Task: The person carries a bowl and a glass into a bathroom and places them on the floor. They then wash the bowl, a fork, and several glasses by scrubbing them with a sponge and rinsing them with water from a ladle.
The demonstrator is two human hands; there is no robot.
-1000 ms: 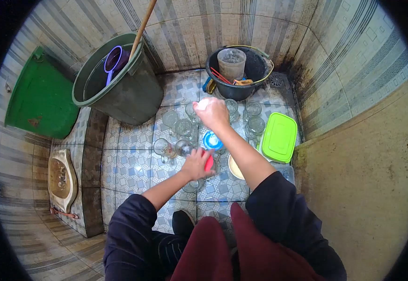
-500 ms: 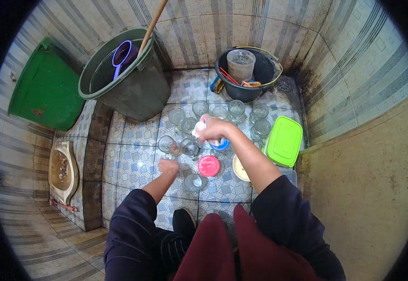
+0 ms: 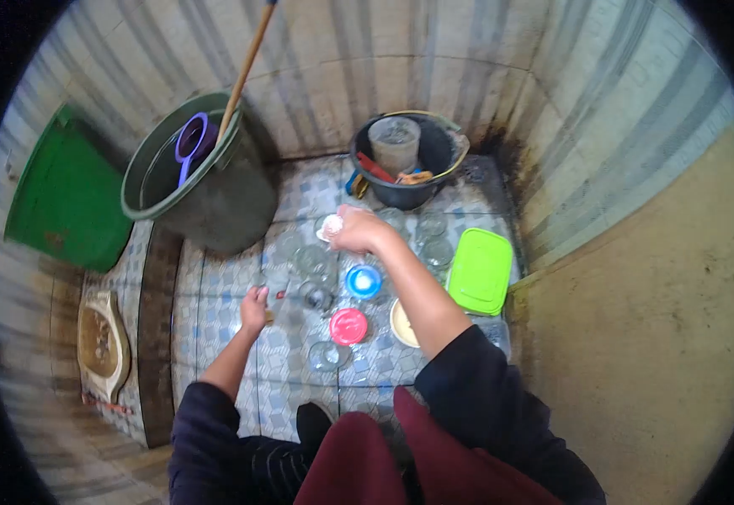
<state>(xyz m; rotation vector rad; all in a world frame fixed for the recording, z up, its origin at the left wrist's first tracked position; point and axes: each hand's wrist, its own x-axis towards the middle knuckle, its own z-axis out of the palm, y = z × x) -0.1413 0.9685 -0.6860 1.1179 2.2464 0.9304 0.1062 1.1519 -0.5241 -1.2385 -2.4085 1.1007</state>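
A white cloth sits bunched in the right hand, whose grip is clenched around it, above the drinking glasses on the tiled floor. The left hand grips a small glass beside the pink lid

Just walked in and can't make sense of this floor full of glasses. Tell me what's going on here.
A person crouches over a tiled floor crowded with drinking glasses. The right hand holds something white over the glasses; the left hand is at a glass on the left edge of the group. A red lid, a blue lid and a green-lidded box lie nearby, with a black bucket behind.
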